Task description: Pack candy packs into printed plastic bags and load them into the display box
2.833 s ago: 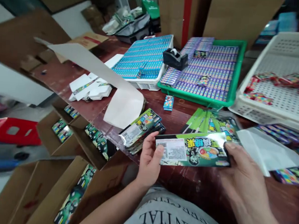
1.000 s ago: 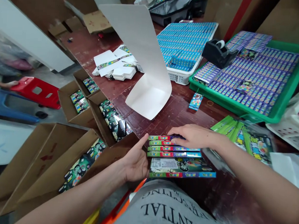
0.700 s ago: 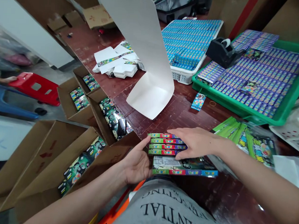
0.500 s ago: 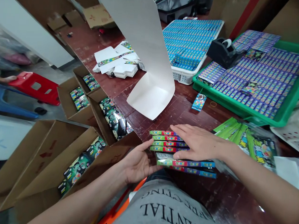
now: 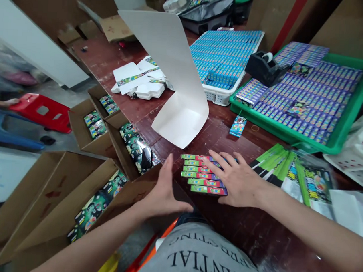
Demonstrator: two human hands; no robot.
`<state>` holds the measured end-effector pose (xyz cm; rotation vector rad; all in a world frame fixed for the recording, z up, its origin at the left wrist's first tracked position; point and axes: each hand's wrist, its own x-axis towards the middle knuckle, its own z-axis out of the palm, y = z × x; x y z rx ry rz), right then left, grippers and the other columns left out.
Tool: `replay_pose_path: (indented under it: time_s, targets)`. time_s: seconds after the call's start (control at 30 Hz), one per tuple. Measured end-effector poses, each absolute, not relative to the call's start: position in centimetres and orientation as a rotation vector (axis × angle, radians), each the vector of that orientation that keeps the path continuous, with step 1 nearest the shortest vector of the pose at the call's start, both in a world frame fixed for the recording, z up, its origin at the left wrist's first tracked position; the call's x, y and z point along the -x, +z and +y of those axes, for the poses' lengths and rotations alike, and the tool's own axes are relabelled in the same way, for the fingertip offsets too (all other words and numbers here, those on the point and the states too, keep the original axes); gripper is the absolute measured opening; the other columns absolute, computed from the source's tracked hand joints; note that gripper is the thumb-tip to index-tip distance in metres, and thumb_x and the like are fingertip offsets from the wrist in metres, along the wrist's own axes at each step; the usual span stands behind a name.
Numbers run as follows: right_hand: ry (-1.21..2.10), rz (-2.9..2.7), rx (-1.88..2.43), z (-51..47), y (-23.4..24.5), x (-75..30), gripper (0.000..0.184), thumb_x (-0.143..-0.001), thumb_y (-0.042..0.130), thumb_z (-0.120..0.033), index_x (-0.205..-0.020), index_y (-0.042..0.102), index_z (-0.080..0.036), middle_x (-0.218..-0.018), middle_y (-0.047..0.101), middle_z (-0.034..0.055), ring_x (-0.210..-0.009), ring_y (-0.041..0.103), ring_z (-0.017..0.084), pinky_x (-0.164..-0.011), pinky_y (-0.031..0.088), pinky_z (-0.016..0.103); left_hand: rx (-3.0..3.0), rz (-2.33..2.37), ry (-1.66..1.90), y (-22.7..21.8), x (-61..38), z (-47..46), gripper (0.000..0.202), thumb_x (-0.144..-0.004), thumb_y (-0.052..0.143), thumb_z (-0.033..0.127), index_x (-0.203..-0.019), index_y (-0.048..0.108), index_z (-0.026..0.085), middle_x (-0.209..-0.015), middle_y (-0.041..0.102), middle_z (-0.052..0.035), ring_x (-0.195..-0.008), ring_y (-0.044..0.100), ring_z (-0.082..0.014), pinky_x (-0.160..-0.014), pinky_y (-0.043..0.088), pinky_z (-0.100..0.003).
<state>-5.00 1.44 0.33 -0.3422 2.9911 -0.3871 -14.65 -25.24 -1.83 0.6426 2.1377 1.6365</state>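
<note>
A row of several flat colourful packs (image 5: 199, 173) stands on edge on the dark red table (image 5: 240, 230), close to its near edge. My right hand (image 5: 235, 180) lies flat against the right side of the row, fingers spread, pressing on the packs. My left hand (image 5: 164, 189) is open with fingers straight, held upright a short way left of the row and not touching it. Green printed packets (image 5: 291, 173) lie just right of my right wrist.
A curled white card sheet (image 5: 178, 75) stands behind the packs. Beyond are a white basket of blue boxes (image 5: 224, 57), a green tray of purple boxes (image 5: 309, 97) with a black tape dispenser (image 5: 264, 67), and one loose small box (image 5: 237, 125). Open cartons (image 5: 85, 196) of packs sit on the floor to the left.
The lowest pack, lying flat before, now stands in the row with the others. My left hand has drawn back from the row's left end and opened. My right hand stays on the packs.
</note>
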Motion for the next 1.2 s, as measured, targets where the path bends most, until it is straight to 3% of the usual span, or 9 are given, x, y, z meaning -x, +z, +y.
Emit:
replay_pose_path:
  time_s: [0.1,0.17,0.4,0.5,0.6,0.67,0.83,1.0,1.2]
  targets:
    - [-0.479,3.038,0.35,1.5,0.0,4.3,0.128,-0.063,0.075,-0.075,-0.163,0.014,-0.024,-0.169,0.019,0.02,-0.146,0.031,0.049,-0.116,0.018,0.072,-0.964,1.914,1.448,-4.6,15.0,-22.7,0.16,-0.044,0.101,0.036,-0.163,-0.006,0.022,-0.165,0.021,-0.0255,-0.154,0.023,-0.0395,-0.124,0.017,-0.059]
    - [-0.509,3.056,0.32,1.3,-0.1,3.8,0.125,-0.066,0.071,-0.078,-0.163,0.014,-0.023,-0.169,0.018,0.0203,-0.146,0.031,0.049,-0.116,0.019,0.07,-1.032,1.914,1.497,-6.1,14.6,-21.1,0.152,-0.056,0.097,0.036,-0.161,-0.013,0.023,-0.166,0.017,-0.0256,-0.154,0.026,-0.0359,-0.125,0.018,-0.056]
    - [-0.571,3.064,0.183,1.2,1.2,3.3,0.1,-0.076,0.07,-0.045,-0.161,0.025,-0.019,-0.147,0.048,0.0211,-0.128,0.048,0.041,-0.108,0.038,0.058,-1.328,1.963,1.276,-3.8,21.2,-23.3,0.135,-0.054,0.096,0.043,-0.163,0.019,0.019,-0.168,0.017,-0.0211,-0.156,0.014,-0.0405,-0.127,0.013,-0.054]
    - [-0.695,3.104,0.195,2.1,3.8,4.7,0.102,-0.078,0.07,-0.049,-0.163,0.018,-0.024,-0.15,0.044,0.0189,-0.13,0.048,0.04,-0.108,0.039,0.058,-1.39,2.319,1.184,-1.9,27.4,-24.1,0.087,-0.08,0.077,0.041,-0.157,0.038,0.024,-0.164,0.034,-0.0143,-0.157,0.014,-0.0364,-0.127,0.004,-0.053]
    - [-0.919,3.203,0.265,2.3,6.9,8.5,0.105,-0.08,0.071,-0.056,-0.163,0.014,-0.027,-0.152,0.041,0.0172,-0.133,0.045,0.04,-0.11,0.039,0.056,-1.421,2.599,0.871,-2.2,29.8,-22.7,0.051,-0.08,0.073,0.03,-0.13,0.067,0.024,-0.141,0.061,-0.0147,-0.149,0.033,-0.0411,-0.125,0.0,-0.058]
    - [-1.131,3.272,0.329,1.9,8.0,12.3,0.108,-0.079,0.072,-0.059,-0.162,0.013,-0.027,-0.153,0.039,0.0167,-0.137,0.042,0.038,-0.113,0.038,0.054,-1.463,2.591,0.779,-3.4,28.5,-21.1,0.03,-0.085,0.067,0.025,-0.114,0.074,0.025,-0.122,0.071,-0.0141,-0.134,0.052,-0.0387,-0.123,0.013,-0.057]
    - [-1.221,3.34,0.502,2.3,6.1,21.2,0.108,-0.08,0.071,-0.062,-0.161,0.013,-0.019,-0.154,0.039,0.0186,-0.141,0.038,0.034,-0.116,0.034,0.05,-1.573,2.537,0.545,-5.0,22.3,-18.9,0.034,-0.097,0.049,0.019,-0.124,0.069,0.022,-0.107,0.073,-0.015,-0.101,0.065,-0.0304,-0.095,0.048,-0.046]
    - [-0.601,3.206,0.547,3.6,3.9,25.3,0.109,-0.076,0.072,-0.065,-0.158,0.024,-0.012,-0.148,0.045,0.023,-0.133,0.046,0.037,-0.109,0.04,0.051,-1.679,2.493,0.325,-4.7,20.4,-19.5,0.036,-0.099,0.048,0.018,-0.131,0.063,0.019,-0.109,0.071,-0.0122,-0.099,0.062,-0.0296,-0.085,0.05,-0.043]
    - [-0.358,3.155,0.634,2.5,3.3,28.3,0.106,-0.063,0.082,-0.056,-0.153,0.04,-0.015,-0.14,0.054,0.0214,-0.126,0.052,0.041,-0.107,0.039,0.055,-1.768,2.501,0.129,-4.5,20.2,-19.5,0.036,-0.101,0.046,0.018,-0.135,0.059,0.019,-0.112,0.071,-0.0089,-0.097,0.061,-0.0265,-0.083,0.051,-0.041]
